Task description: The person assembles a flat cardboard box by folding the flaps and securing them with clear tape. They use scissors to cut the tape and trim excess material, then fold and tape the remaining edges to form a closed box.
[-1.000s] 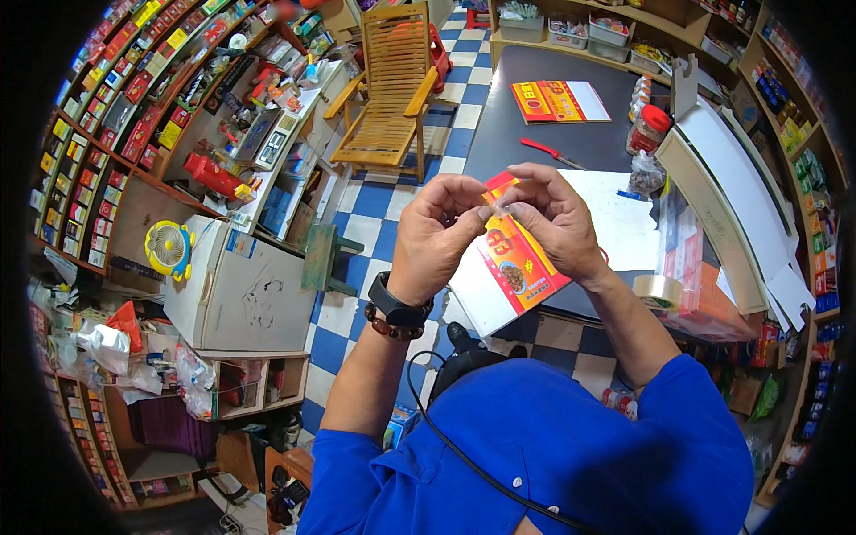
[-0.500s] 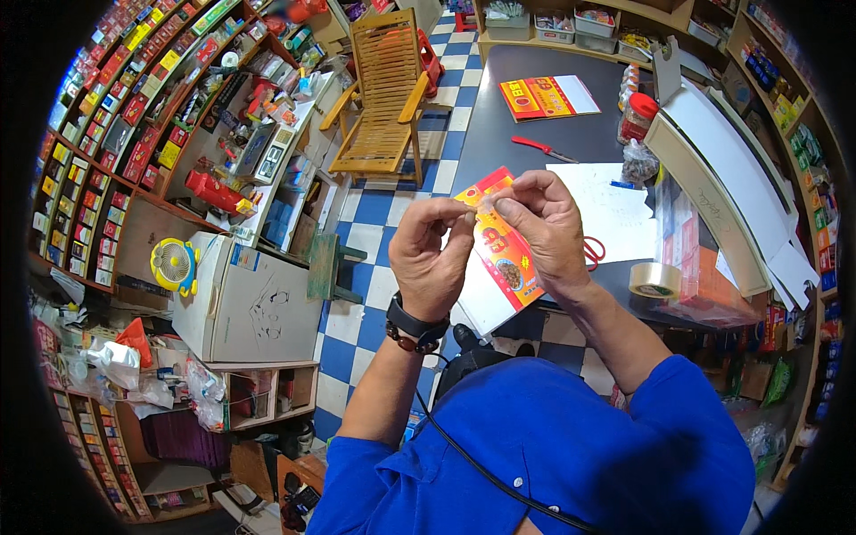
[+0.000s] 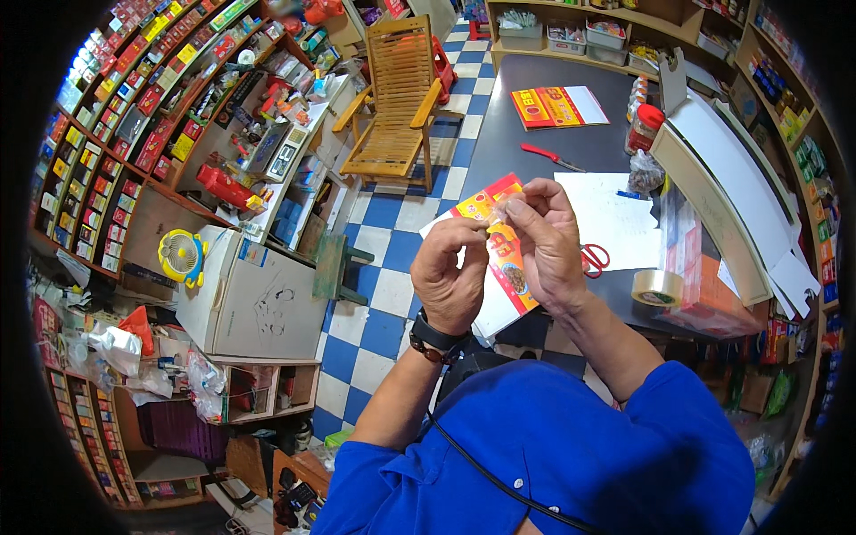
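Observation:
My left hand (image 3: 450, 272) and my right hand (image 3: 548, 250) meet in front of me, thumbs and fingertips pinched together. Between them is a small clear strip (image 3: 498, 212), thin and crumpled-looking; its kind is hard to make out. Below the hands lies a red, yellow and white printed card (image 3: 514, 278), its near white end reaching past the table edge. Fingers cover part of its middle. Close to my right wrist, red-handled scissors (image 3: 595, 259) rest on the table, partly hidden by my arm.
The dark table (image 3: 499, 147) holds another stack of printed cards (image 3: 558, 107), a red-handled knife (image 3: 551, 157), white paper (image 3: 615, 218), a tape roll (image 3: 657, 287) and a red-lidded jar (image 3: 644, 129). A wooden chair (image 3: 399, 98) stands beyond. Packed shelves line both sides.
The view has shifted a little, so the table and chair sit farther right. Both hands stay pinched together at the small clear strip, with fingertips slightly repositioned.

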Demonstrator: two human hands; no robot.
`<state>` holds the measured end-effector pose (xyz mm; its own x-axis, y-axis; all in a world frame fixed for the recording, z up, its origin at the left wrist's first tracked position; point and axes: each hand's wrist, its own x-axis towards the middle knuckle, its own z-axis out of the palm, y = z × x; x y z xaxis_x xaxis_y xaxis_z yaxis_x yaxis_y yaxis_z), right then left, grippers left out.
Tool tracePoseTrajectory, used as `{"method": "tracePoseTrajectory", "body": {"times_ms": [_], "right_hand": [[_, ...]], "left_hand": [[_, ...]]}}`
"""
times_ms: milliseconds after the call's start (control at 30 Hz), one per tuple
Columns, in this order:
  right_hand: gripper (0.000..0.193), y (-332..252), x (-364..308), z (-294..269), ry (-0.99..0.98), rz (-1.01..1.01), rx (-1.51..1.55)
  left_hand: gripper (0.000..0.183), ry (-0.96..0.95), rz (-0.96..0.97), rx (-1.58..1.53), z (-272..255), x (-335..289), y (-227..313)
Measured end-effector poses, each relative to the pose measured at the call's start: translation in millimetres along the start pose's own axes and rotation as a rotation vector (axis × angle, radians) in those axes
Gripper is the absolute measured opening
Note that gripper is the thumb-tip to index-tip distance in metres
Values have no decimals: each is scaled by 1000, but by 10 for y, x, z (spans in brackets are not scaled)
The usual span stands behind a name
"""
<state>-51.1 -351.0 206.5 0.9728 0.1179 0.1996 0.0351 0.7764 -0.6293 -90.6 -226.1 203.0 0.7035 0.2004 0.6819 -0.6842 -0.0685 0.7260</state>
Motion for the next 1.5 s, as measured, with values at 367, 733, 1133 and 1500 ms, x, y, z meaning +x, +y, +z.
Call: {"method": "tracePoseTrajectory", "body": {"times_ms": [367, 733, 1133, 1500], "right_hand": [[20, -111, 85, -107, -36, -249, -231], [22, -182, 35, -63, -197, -195, -392], [21, 105, -67, -89, 85, -109, -210], [30, 320, 32, -473, -2, 111, -539]], "left_hand": [[26, -110, -625, -80, -161, 112, 19], [20, -204, -708, -376, -71, 347, 137], [16, -27, -333, -62, 57, 142, -148], [15, 20, -370, 109, -528, 203, -243]]}}
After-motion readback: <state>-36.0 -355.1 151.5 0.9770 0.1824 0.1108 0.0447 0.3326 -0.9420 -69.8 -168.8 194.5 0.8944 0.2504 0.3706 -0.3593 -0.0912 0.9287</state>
